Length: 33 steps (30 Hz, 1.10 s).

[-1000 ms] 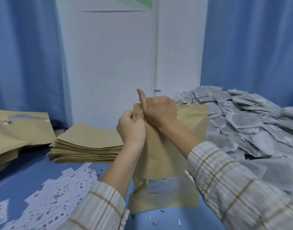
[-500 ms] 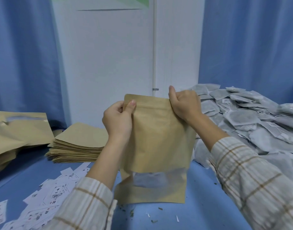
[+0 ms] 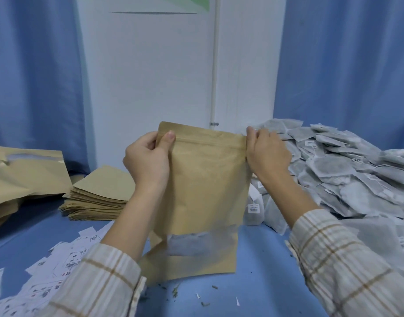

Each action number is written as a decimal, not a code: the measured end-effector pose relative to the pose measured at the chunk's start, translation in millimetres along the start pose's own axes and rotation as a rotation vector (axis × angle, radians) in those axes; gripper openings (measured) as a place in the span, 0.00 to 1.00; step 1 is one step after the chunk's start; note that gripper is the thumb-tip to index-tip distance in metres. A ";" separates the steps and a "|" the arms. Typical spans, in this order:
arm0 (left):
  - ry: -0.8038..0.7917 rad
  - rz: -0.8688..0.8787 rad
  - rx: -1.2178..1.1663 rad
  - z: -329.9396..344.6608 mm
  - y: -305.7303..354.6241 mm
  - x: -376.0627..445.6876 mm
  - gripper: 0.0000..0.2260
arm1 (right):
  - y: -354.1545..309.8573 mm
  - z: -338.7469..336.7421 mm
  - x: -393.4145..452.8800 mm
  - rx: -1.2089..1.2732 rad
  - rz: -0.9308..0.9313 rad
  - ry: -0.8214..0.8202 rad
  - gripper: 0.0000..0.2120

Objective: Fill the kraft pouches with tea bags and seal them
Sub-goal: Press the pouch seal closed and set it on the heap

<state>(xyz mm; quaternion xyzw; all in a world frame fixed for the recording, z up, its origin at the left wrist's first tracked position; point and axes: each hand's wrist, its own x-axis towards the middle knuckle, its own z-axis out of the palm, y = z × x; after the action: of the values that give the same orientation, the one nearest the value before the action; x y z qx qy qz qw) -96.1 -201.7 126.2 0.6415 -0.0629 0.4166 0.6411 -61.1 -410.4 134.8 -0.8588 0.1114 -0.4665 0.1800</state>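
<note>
Fingers [image 3: 167, 139] of left hand [image 3: 147, 161] and right hand [image 3: 266, 152] pinching top corners of pouch [image 3: 203, 193], held upright on blue table [image 3: 260, 255], forearms raised. Tea bags dimly visible through pouch window. Beyond: paper slips [image 3: 43, 268], flat pouches [image 3: 98, 197], heaped tea bags [image 3: 347, 170].

The kraft pouch [image 3: 203, 191] stands upright, pinched at its top corners. Left of the grip lies a flat pouch stack [image 3: 98, 197]; right, the tea-bag heap [image 3: 347, 175].
</note>
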 end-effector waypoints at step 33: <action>-0.240 -0.581 -0.363 4.1 -50.8 -171.3 0.05 | 99.7 -26.3 -141.8 1.744 1.095 -0.463 0.29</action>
<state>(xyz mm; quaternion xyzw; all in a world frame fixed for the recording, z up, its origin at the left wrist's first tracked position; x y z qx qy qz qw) -173.5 -274.3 -17.6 0.5526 -0.0259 0.1208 0.8242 -162.1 -455.7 -1.1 -0.3325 0.0730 -0.0649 0.9380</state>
